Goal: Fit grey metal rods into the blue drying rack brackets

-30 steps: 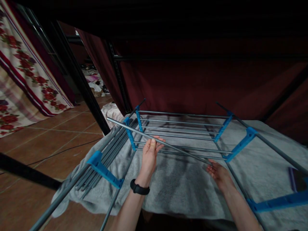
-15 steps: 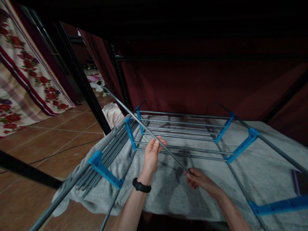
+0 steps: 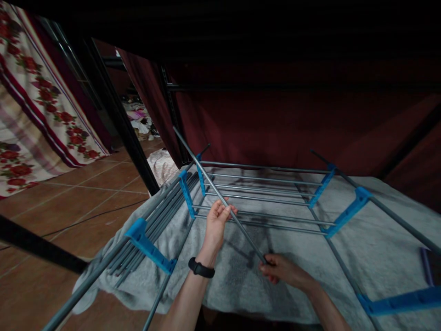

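A long grey metal tube slants across the middle of the view, its far end raised above the frame. My left hand, with a black band on the wrist, pinches it near mid-length. Around its near, lower end my right hand is closed. Below lies a partly assembled rack: grey side rails joined by blue plastic brackets, with several crossbars fitted between the far brackets. On the left, several loose grey tubes lie together beneath a side rail.
Grey cloth covers the surface under the rack. Black metal posts and a low overhead frame enclose this space. A dark red curtain hangs behind. A dark flat object lies at the right, and a cable crosses the tiled floor.
The tube's far end has swung to the right, making it steeper in view. My right hand has shifted slightly left and down; my left hand has barely moved.
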Action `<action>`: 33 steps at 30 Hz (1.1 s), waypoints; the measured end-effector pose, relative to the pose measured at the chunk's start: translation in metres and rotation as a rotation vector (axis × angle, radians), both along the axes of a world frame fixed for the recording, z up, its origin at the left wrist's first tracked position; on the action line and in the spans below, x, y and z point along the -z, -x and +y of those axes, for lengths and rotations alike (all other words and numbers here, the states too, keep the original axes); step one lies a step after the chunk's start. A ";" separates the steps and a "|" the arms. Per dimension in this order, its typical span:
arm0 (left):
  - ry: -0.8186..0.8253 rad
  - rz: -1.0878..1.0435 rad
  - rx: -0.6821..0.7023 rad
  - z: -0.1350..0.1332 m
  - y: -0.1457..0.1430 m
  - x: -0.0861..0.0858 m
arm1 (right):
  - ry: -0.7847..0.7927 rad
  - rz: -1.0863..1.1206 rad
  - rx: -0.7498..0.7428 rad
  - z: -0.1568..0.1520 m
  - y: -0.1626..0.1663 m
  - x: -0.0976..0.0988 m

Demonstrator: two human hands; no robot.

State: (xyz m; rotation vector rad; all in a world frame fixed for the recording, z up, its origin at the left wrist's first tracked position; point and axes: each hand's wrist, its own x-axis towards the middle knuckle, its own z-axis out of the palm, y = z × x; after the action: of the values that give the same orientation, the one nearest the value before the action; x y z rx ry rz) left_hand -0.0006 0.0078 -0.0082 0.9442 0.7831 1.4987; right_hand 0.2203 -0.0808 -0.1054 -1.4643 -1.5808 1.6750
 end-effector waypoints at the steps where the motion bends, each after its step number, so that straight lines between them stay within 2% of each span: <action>1: -0.001 0.011 -0.002 0.000 0.000 0.000 | 0.000 -0.003 -0.005 0.000 -0.001 0.000; 13: 0.014 0.040 0.040 -0.005 -0.006 -0.003 | -0.015 0.093 -0.007 0.000 0.007 0.001; 23: 0.037 0.034 0.060 -0.004 -0.004 -0.001 | -0.022 0.068 -0.038 -0.002 0.009 0.002; 33: 0.028 0.073 0.055 -0.003 -0.004 -0.002 | 0.086 0.117 -0.111 -0.006 0.027 0.002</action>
State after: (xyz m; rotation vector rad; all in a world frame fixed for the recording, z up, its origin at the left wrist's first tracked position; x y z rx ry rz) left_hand 0.0036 0.0049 -0.0062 0.9962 0.8224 1.4084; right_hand 0.1932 -0.0864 -0.1072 -1.3144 -1.5694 1.8768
